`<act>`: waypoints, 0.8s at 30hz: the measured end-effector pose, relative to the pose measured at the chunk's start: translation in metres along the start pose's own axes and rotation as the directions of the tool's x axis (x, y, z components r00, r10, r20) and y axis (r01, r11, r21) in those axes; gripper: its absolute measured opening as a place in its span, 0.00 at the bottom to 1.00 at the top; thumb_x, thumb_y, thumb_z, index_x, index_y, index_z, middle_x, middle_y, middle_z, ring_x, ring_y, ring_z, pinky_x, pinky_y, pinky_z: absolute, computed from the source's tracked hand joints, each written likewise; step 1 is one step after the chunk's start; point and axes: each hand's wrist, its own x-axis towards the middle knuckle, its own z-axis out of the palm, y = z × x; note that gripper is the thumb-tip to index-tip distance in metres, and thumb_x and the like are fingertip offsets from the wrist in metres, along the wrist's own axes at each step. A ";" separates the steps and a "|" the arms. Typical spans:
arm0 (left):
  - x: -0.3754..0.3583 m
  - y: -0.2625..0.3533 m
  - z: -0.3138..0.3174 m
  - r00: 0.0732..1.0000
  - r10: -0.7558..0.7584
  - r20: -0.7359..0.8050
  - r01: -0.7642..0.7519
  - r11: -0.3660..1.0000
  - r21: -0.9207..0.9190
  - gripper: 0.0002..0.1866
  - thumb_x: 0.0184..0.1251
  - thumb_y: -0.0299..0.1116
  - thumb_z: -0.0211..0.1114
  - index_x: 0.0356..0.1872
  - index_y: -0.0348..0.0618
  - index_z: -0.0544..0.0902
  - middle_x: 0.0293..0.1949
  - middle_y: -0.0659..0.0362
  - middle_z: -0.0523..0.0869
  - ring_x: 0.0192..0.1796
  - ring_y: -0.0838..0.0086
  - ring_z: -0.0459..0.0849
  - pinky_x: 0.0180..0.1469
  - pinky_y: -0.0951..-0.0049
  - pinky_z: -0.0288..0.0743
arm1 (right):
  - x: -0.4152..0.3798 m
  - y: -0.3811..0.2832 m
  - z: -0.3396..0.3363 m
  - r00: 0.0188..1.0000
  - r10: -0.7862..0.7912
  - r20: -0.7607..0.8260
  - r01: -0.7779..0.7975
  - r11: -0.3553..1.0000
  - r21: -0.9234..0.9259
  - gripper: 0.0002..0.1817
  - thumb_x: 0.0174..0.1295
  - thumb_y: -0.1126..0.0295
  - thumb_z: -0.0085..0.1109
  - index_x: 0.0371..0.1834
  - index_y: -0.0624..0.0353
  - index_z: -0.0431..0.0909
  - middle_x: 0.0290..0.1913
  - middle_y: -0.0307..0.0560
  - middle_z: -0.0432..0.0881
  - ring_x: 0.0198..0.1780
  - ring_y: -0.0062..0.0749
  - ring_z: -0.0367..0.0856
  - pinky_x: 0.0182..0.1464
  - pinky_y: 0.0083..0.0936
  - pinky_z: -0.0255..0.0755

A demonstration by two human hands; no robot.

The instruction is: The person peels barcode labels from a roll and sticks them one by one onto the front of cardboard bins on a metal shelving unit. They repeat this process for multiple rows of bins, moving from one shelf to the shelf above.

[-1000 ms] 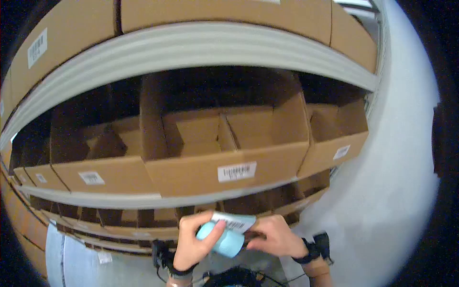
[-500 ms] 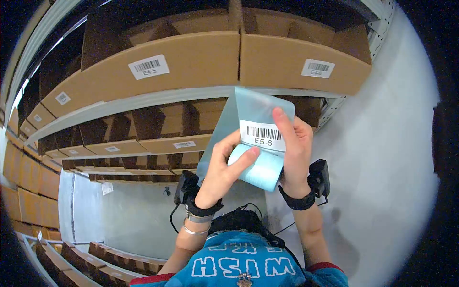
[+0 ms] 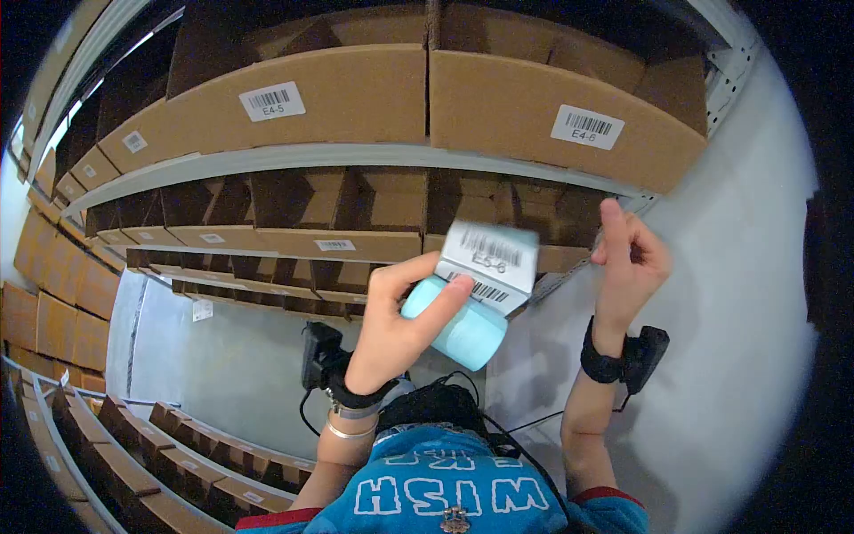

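My left hand [image 3: 400, 325] grips a light-blue roll of barcode labels [image 3: 467, 334], the thumb pressed on top near where the strip leaves the roll. The label strip [image 3: 489, 254] stands up beyond the thumb. A blurred white label on it reads E5-6, and part of another barcode shows below it. My right hand [image 3: 632, 271] is apart from the roll, to its right, thumb raised and the other fingers partly curled. I see nothing in it. Just behind the strip is the front of a lower shelf box [image 3: 560, 258].
Cardboard bins labelled E4-5 [image 3: 347, 107] and E4-6 [image 3: 507, 98] stand on the upper shelf. A metal shelf beam [image 3: 294, 157] runs below them, above more bins. A perforated upright [image 3: 731, 76] stands at right. Stacked cartons [image 3: 62, 276] and another rack [image 3: 169, 472] are at left.
My right hand has let go of the label strip and moved right. The strip's long free part no longer shows at the left. My left hand still holds the roll, slightly lower.
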 end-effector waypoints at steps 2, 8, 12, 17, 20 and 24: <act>0.003 0.007 -0.003 0.999 0.049 -0.017 -0.048 0.996 0.068 0.09 0.61 0.31 0.66 0.33 0.33 0.83 0.24 0.59 0.83 0.27 0.84 0.76 0.29 0.80 0.69 | 0.002 -0.016 0.000 0.957 -0.254 0.142 0.259 0.966 -0.022 0.04 0.51 0.72 0.70 0.28 0.59 0.85 0.23 0.39 0.80 0.29 0.25 0.77 0.36 0.21 0.70; 0.016 0.019 -0.018 0.970 0.239 0.043 -0.242 0.937 0.254 0.08 0.57 0.31 0.67 0.30 0.34 0.82 0.22 0.53 0.81 0.23 0.73 0.79 0.27 0.76 0.69 | 0.023 -0.054 0.021 0.720 -0.400 0.567 0.453 0.890 0.052 0.09 0.44 0.70 0.73 0.30 0.55 0.86 0.34 0.38 0.83 0.45 0.33 0.76 0.47 0.29 0.72; 0.025 0.026 -0.036 0.949 0.256 0.182 -0.301 0.908 0.292 0.08 0.56 0.30 0.67 0.28 0.35 0.81 0.24 0.52 0.82 0.23 0.66 0.80 0.26 0.73 0.70 | 0.038 -0.061 0.028 0.642 -0.317 0.698 0.320 0.938 0.132 0.07 0.46 0.71 0.72 0.30 0.54 0.86 0.33 0.38 0.84 0.44 0.33 0.77 0.47 0.29 0.72; 0.032 0.036 -0.049 0.908 0.322 0.269 -0.402 0.850 0.340 0.08 0.54 0.30 0.68 0.26 0.36 0.80 0.24 0.53 0.82 0.23 0.62 0.81 0.25 0.72 0.70 | 0.056 -0.065 0.037 0.520 -0.336 0.785 0.256 0.938 0.232 0.05 0.48 0.71 0.71 0.29 0.55 0.86 0.32 0.39 0.85 0.43 0.31 0.78 0.47 0.27 0.72; 0.037 0.033 -0.054 0.894 0.336 0.296 -0.424 0.846 0.323 0.08 0.54 0.30 0.69 0.26 0.36 0.80 0.24 0.52 0.82 0.24 0.61 0.81 0.25 0.71 0.70 | 0.064 -0.064 0.041 0.470 -0.290 0.834 0.173 0.956 0.235 0.05 0.48 0.71 0.71 0.29 0.56 0.86 0.32 0.39 0.85 0.42 0.30 0.78 0.47 0.27 0.72; 0.044 0.029 -0.057 0.891 0.328 0.314 -0.420 0.858 0.295 0.08 0.54 0.30 0.69 0.25 0.36 0.80 0.24 0.52 0.81 0.23 0.61 0.80 0.24 0.70 0.70 | 0.071 -0.068 0.041 0.478 -0.285 0.831 0.211 0.955 0.206 0.05 0.49 0.71 0.71 0.29 0.57 0.86 0.32 0.39 0.84 0.42 0.30 0.78 0.47 0.27 0.72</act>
